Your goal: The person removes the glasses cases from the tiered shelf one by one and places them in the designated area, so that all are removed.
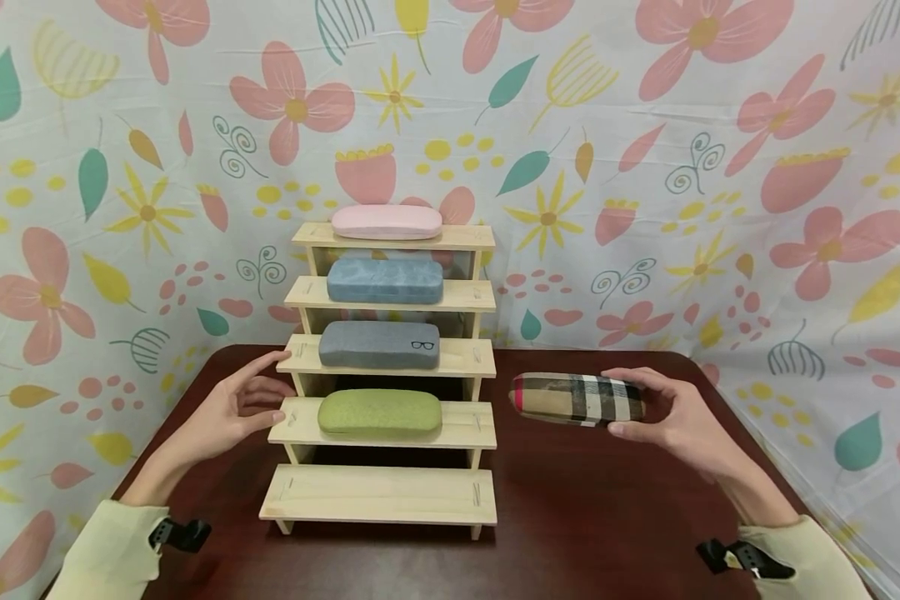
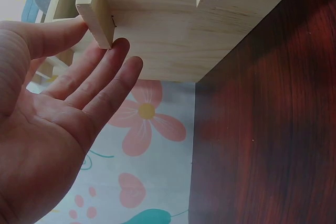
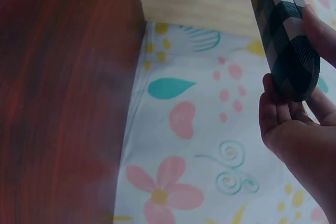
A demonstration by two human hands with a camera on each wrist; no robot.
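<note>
My right hand grips a plaid glasses case by its right end, thumb on the near side and fingers on the far side. The case is held in the air to the right of a stepped wooden rack. At the rack's left side, my left hand has its fingertips at the ends of the middle steps, fingers mostly extended; in the left wrist view the thumb and fingers touch a step's end. From top to bottom, the rack bears a pink case, a blue case, a grey-blue case and a green case.
The rack stands on a dark reddish-brown table. Its lowest step has bare wood showing. A flower-printed cloth hangs behind the table and along both sides.
</note>
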